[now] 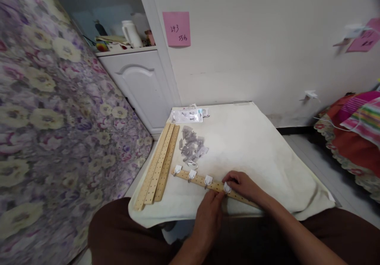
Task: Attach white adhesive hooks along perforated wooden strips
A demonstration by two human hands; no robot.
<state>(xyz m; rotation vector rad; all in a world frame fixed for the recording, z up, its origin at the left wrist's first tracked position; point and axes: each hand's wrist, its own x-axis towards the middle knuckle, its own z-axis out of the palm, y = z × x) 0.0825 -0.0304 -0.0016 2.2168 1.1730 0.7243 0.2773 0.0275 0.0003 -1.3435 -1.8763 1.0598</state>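
Observation:
A perforated wooden strip (198, 178) lies across the near part of a cloth-covered table (255, 146). Three white hooks (192, 174) sit along its left part. My right hand (242, 185) rests on the strip, fingers pinched on a fourth white hook (227, 187) pressed to the wood. Just below the strip, my left hand (210, 213) has its fingers curled against the strip's near edge beside that hook. A pile of loose clear-backed hooks (192, 147) lies a little beyond the strip.
Three more wooden strips (158, 164) lie side by side along the table's left edge. A clear packet (188, 115) lies at the far left corner. A flowered mattress stands at the left, a white cabinet (139, 83) behind, bright bedding (356, 130) at the right.

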